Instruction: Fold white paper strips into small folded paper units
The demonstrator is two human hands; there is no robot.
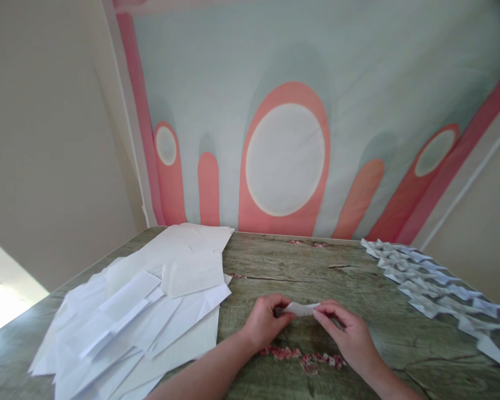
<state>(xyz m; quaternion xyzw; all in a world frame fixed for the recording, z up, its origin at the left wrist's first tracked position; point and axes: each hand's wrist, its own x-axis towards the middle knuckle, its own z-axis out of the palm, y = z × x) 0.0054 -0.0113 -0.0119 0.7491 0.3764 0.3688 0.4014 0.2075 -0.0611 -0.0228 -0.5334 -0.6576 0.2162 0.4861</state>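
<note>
Between my two hands, just above the front middle of the table, is a small folded strip of white paper (300, 309). My left hand (269, 318) pinches its left end between thumb and fingers. At the other end, the thumb and fingertips of my right hand (339, 325) close on the paper. The strip lies roughly level, and my fingers cover both of its ends. How it is folded in detail is too small to make out.
A spread pile of white paper sheets (141, 316) covers the table's left side. Several folded white paper pieces (437, 286) stand in rows along the right edge. The wood-patterned table (291, 266) meets a coral and grey-green backdrop (216, 66) behind.
</note>
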